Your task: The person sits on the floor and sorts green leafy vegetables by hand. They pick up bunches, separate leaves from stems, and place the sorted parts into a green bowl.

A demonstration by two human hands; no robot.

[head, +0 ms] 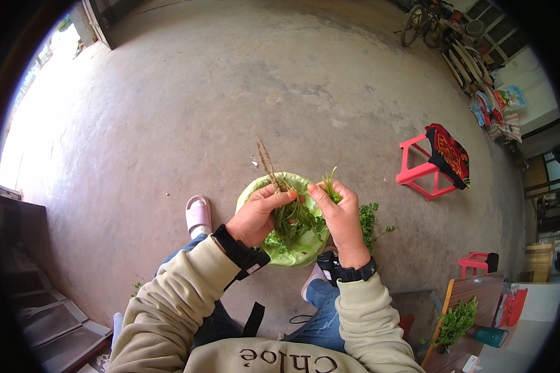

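Note:
Between the thumb and fingers of my left hand (256, 212) is a bundle of herb roots (269, 168), brown and stringy, pointing away from me. Limp green stems trail from that grip over a container lined with a pale green plastic bag (249, 189). Loose leafy greens (284, 238) lie inside the bag. My right hand (339, 210) pinches a small bunch of bright green stems (330, 182), their ends sticking up past the thumb. Below the right hand, more leafy herbs (367, 224) show beside the bag; the hand partly hides them.
A red plastic stool (413, 175) with a patterned cloth stands to the right. Another red stool (473, 264) is lower right, near a wooden table (476, 286) bearing leafy greens (457, 321) and a green cup (491, 335). A bicycle (415, 25) and filled bags (497, 105) line the far right.

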